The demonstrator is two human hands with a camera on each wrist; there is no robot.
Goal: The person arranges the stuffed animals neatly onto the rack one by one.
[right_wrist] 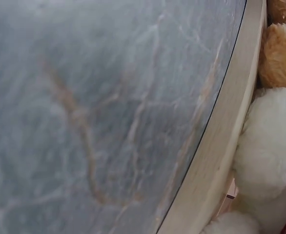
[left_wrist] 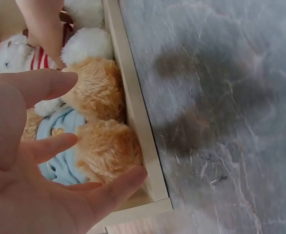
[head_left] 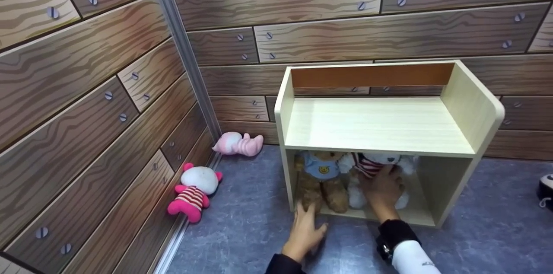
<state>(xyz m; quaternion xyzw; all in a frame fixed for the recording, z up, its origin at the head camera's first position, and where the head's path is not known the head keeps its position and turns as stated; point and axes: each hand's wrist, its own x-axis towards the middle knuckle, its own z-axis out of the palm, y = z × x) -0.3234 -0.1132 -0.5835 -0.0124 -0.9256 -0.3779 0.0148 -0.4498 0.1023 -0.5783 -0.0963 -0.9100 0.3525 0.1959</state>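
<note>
My right hand [head_left: 382, 189] holds a white teddy bear [head_left: 356, 194] in a red-striped shirt by its front, inside the lower compartment of a pale wooden shelf [head_left: 380, 122]. To its left a brown teddy bear [head_left: 335, 196] in a light blue shirt sits with its legs toward the front edge. My left hand [head_left: 304, 230] is low in front of the brown bear, fingers spread, fingertips close to its foot. In the left wrist view these spread fingers [left_wrist: 50, 146] overlap the brown bear. The right wrist view shows white fur along the shelf edge, without the hand.
A pink doll in a striped top [head_left: 192, 198] lies on the floor by the left wall, with a paler pink toy [head_left: 239, 144] in the corner behind. A black-and-white object [head_left: 546, 189] shows at the right edge. Wood-pattern walls stand behind and left.
</note>
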